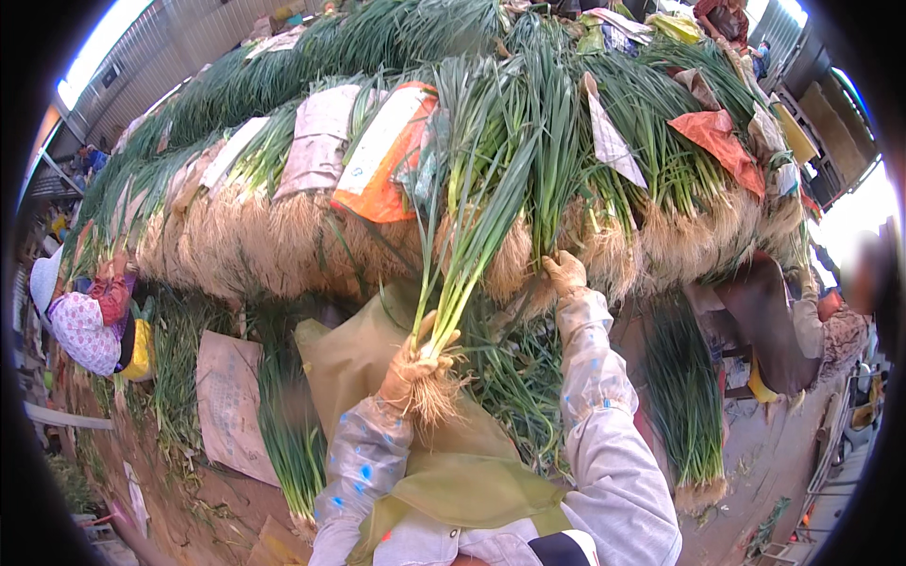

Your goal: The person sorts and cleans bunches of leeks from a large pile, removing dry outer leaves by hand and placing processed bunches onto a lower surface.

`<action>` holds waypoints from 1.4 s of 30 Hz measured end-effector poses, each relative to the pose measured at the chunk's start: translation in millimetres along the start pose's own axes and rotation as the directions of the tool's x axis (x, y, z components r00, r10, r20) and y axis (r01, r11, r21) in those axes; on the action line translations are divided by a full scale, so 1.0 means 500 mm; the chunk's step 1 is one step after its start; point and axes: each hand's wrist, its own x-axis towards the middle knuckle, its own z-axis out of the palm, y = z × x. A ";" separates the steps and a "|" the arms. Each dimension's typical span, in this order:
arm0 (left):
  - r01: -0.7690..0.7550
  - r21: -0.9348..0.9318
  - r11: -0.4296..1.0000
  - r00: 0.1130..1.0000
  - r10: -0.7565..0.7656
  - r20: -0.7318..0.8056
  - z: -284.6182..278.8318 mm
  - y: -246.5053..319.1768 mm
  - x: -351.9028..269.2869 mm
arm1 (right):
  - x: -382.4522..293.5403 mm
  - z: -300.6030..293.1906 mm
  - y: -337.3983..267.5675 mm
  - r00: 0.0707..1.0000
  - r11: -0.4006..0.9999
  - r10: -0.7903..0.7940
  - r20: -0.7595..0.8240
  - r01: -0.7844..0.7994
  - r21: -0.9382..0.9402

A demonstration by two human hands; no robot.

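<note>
My left hand (417,364), gloved and sleeved in clear plastic, grips a small bunch of green onions (456,297) near the base. Their pale, stringy roots hang below the fist, and the long leaves lean up to the right over the pile. My right hand (566,272), also gloved, is at the pile's front edge with its fingers closed around the lower stems of more green onions (553,212). The fingertips are partly hidden there. Across the front lies the long heap of green onions (248,240), roots toward me.
An orange and white sack (386,156) and a red plastic sheet (722,141) lie on the heap. Sorted bundles rest on the floor at the left (287,424) and right (683,396). A person in a pale hat (85,318) works at the left, another person (839,332) at the right.
</note>
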 end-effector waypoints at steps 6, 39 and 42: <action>0.022 -0.016 1.000 1.000 -0.022 0.008 -0.014 -0.006 0.012 | -0.046 -0.206 -0.199 0.957 0.893 0.027 -0.289 0.107 0.438; -0.042 0.851 0.523 0.982 0.177 -0.060 0.028 -0.087 -0.005 | -0.288 0.072 -0.205 0.990 0.823 -0.075 -0.116 0.127 0.554; -0.015 0.851 0.525 0.964 0.235 -0.128 0.032 -0.068 -0.010 | -0.399 0.052 -0.171 0.982 0.922 -0.164 0.096 0.118 0.368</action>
